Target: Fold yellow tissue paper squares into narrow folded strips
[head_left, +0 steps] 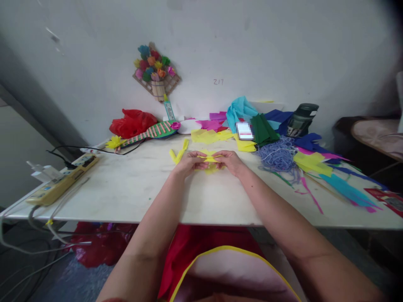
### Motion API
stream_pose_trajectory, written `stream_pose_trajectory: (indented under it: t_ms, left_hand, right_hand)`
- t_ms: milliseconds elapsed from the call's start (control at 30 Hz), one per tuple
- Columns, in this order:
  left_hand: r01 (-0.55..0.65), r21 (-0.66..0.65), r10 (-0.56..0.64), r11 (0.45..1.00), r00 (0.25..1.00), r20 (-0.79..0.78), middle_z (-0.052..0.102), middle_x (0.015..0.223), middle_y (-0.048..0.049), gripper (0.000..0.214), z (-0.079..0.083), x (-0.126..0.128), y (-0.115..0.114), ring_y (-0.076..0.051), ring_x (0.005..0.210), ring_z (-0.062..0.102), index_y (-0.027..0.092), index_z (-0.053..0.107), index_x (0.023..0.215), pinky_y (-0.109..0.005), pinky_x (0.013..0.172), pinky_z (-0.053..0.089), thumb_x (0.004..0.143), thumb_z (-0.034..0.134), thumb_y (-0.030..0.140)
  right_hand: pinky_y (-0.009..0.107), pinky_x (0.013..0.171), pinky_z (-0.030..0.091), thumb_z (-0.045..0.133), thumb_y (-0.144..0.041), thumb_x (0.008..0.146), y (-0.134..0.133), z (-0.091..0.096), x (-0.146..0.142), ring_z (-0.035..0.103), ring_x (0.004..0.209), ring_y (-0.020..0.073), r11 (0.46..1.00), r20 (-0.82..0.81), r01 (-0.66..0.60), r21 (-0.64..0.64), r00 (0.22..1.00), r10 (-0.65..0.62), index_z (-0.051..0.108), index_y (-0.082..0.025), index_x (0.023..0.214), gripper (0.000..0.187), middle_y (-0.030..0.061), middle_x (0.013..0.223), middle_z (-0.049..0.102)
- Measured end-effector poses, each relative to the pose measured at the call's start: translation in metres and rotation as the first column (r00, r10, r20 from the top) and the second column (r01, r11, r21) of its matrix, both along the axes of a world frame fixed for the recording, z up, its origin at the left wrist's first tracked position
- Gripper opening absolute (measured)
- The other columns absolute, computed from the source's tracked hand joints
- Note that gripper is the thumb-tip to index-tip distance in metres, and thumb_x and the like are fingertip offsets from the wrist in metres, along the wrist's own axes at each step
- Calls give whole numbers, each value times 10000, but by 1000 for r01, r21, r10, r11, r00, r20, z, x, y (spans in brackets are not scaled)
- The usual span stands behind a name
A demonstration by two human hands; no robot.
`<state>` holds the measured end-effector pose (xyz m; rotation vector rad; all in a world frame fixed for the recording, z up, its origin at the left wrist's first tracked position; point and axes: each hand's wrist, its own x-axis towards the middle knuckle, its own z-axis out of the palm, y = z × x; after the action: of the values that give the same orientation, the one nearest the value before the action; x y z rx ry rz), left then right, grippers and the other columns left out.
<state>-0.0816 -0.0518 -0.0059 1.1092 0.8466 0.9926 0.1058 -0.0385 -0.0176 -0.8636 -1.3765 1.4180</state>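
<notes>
Yellow crepe paper point(210, 159) is stretched between my two hands, just above the middle of the white table point(141, 184). My left hand point(189, 163) pinches its left end between thumb and fingers. At the other end, my right hand point(231, 162) grips it the same way. More of the yellow paper shows behind and below the fingers; its exact shape is partly hidden. A folded yellow strip point(179, 153), bent like a V, lies just left of my left hand. Flat yellow sheets point(204, 135) lie beyond both hands.
A yellow power strip point(63, 180) with cables lies at the left. Behind are a red plastic bag point(132, 122) and a green decorated lute shape point(160, 131). To the right are a phone point(244, 131), tangled purple yarn point(277, 155), coloured paper and a dark bottle point(302, 119).
</notes>
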Motion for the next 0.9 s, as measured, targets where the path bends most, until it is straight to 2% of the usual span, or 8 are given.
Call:
stream_pose_trajectory:
  t_ms: [467, 600, 733, 900]
  left_hand:
    - [-16, -15, 17, 1000, 997, 76, 671, 666, -83, 191, 2, 0, 0, -149, 588, 648, 104, 553, 830, -226, 573, 520, 643, 572, 73]
    - [26, -2, -25, 1000, 991, 128, 665, 648, -88, 187, 2, -1, 2, -183, 636, 658, 97, 576, 803, -249, 597, 521, 621, 533, 105]
    - [28, 21, -31, 999, 992, 121, 663, 660, -105, 197, 1, -2, 3, -213, 673, 660, 85, 597, 801, -277, 615, 521, 655, 534, 200]
    - [-28, 46, 28, 999, 1000, 13, 666, 664, -98, 203, -2, 0, 3, -194, 626, 657, 94, 573, 813, -281, 633, 518, 613, 573, 127]
  right_hand:
    - [264, 504, 453, 605, -184, 579, -5, 5, 3, 557, 457, 119, 997, -84, -65, 46, 994, 68, 670, -120, 743, 188, 44, 598, 659]
    - [278, 484, 446, 567, -267, 622, -5, 7, 4, 555, 450, 134, 993, -148, -101, 59, 983, 109, 666, -103, 733, 221, 68, 589, 651]
    - [258, 441, 428, 635, -357, 631, -6, 8, 2, 531, 418, 121, 998, -93, -12, 62, 996, 18, 645, -110, 662, 250, 40, 520, 613]
    - [239, 442, 446, 713, -305, 567, -5, 5, -1, 517, 413, 89, 997, -18, 35, 74, 999, -34, 632, -117, 692, 240, 21, 581, 635]
